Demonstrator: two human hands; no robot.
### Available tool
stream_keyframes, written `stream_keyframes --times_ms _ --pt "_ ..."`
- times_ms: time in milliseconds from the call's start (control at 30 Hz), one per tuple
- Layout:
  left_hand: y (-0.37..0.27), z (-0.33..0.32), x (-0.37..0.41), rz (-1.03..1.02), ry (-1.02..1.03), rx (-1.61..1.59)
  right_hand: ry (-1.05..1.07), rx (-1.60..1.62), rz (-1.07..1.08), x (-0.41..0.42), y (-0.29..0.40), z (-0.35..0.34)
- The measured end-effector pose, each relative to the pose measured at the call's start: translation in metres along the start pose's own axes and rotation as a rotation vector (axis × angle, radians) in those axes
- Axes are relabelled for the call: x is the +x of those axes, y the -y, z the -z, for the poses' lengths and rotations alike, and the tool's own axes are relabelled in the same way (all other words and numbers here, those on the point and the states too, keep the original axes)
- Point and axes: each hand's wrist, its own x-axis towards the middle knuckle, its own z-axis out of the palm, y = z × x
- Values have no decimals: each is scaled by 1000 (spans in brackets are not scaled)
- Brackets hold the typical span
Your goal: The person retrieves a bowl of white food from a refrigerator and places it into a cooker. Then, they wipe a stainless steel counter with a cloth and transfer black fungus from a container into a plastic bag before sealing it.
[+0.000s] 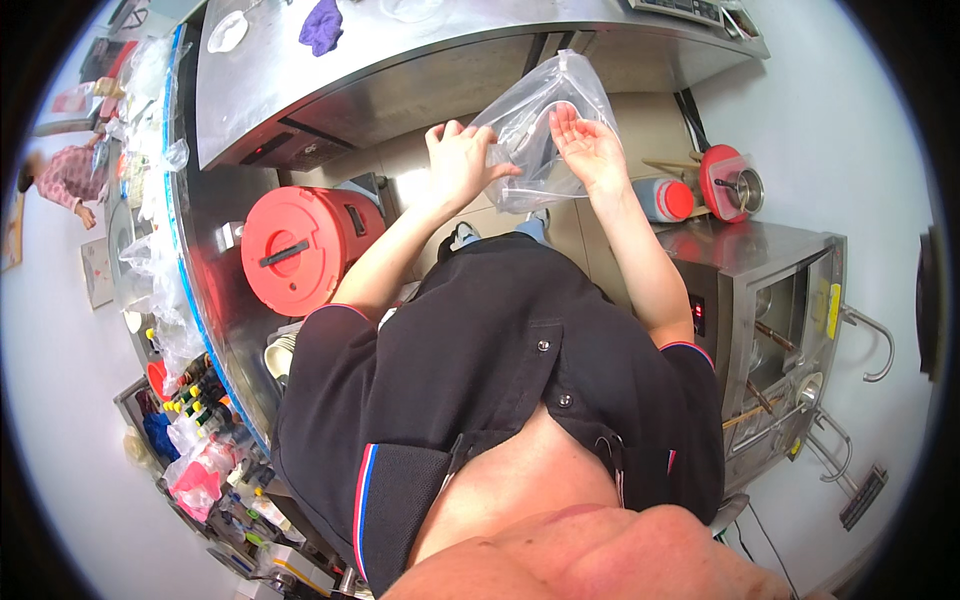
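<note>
A large clear plastic bag (551, 142) is spread in the air before me, above the tiled floor. My left hand (463, 163) is at its left side, back of the hand up, with bent fingers at the film and the thumb stretched out to the right. My right hand (589, 148) lies palm up against the bag's right side, its fingers slightly curved and overlapped by the film. Whether the right fingers are inside the bag or behind it I cannot tell. The bag's lower corner hangs between my wrists.
A steel worktable (420, 56) bears a purple cloth (321, 27) and a white dish (227, 31). At left are a red lidded barrel (289, 251) and a cluttered counter; a person (71, 176) is beyond. A steel oven (750, 262) and red-lidded container (667, 200) are at right.
</note>
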Motion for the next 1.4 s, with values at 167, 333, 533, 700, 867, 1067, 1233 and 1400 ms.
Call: stream_keyframes --times_ms 167,333,533,700,867,1067,1233,1400 --pt "-13 -5 2 -113 -13 -243 37 6 -21 -11 -4 -6" --pt "-15 -9 6 -155 -202 -232 133 126 -82 -17 -6 -15" --pt "7 24 22 -444 -496 -312 639 -1378 506 -108 1 -82" --pt "13 57 22 -520 -672 -387 486 -2624 1405 -71 62 -83" --pt "21 62 3 -415 -508 -848 656 -2595 1171 -83 57 -80" --pt "20 95 -3 -435 -292 -698 1076 -2088 781 -89 -36 -107" --pt "21 110 -16 -258 -338 -649 1135 -1932 805 -88 -63 -116" --pt "16 107 -28 -172 -456 -582 1216 -2066 1104 -88 -53 -115"
